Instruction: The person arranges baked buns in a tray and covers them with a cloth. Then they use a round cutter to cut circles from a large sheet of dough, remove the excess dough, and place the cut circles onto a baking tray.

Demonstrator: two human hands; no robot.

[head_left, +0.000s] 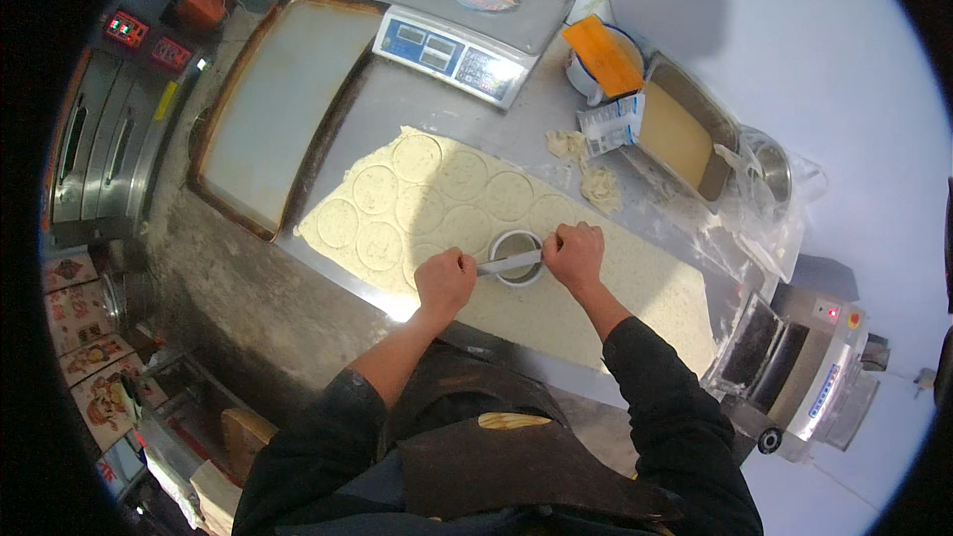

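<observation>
Both fists closed on the round metal ring cutter's (517,256) flat crossbar handle: my left hand (444,280) on one end, my right hand (573,254) on the other. Bar's long axis runs left-right, slightly tilted. Cutter sits open-end down on the pale rolled dough sheet (615,283), right of the cut circles. Behind the cutter, a rectangular metal pan (685,129) holds tan batter.

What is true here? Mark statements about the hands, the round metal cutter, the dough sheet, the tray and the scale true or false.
1. Both the left hand and the right hand grip the round metal cutter. True.
2. The pale rolled dough sheet carries no cut circles. False: circles mark its left part.
3. The brown-rimmed rectangular baking tray holds dough rounds. False: none lie in it.
4. The grey digital scale stands beyond the dough. True.
</observation>
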